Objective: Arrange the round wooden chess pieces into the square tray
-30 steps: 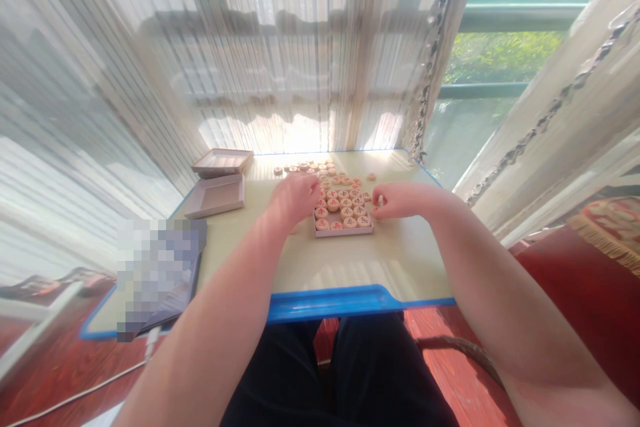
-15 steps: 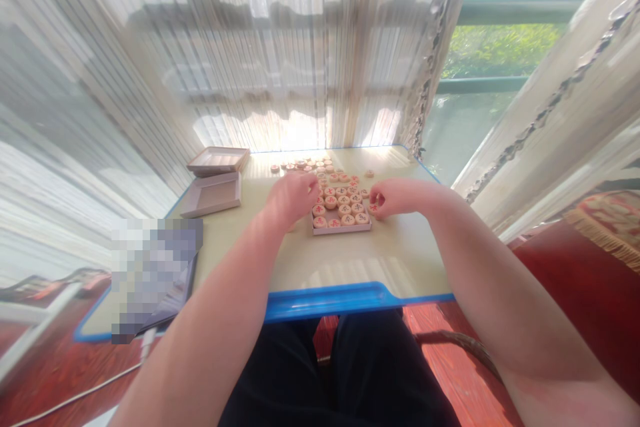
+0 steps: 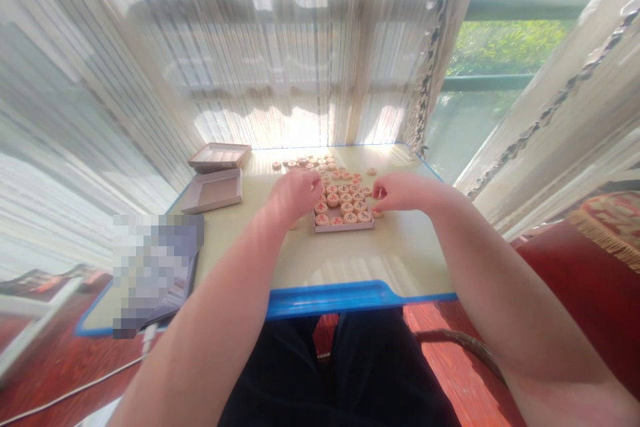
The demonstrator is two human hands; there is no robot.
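A shallow box (image 3: 344, 229) on the table holds rows of round wooden xiangqi pieces (image 3: 350, 217) with red and black characters. One gap between the pieces shows the box's bare floor. My left hand (image 3: 296, 195) is at the box's upper left side, thumb and fingers pinched together; whatever they may hold is hidden. Off the right side of the box, my right hand (image 3: 395, 192) has its fingers curled, with a small space between thumb and forefinger. A loose red-marked piece (image 3: 377, 212) lies on the table just below those fingertips.
More loose pieces (image 3: 303, 162) are scattered behind the box. Two shallow trays or lids (image 3: 213, 191) sit at the table's (image 3: 320, 260) back left. A tablet-like device (image 3: 170, 280), partly pixelated, lies front left with a cable (image 3: 90, 390). Curtains (image 3: 280, 47) hang behind.
The view has shifted slightly. Both hands stay in nearly the same places, the right one a touch higher beside the loose piece. The pieces in the box look unchanged.
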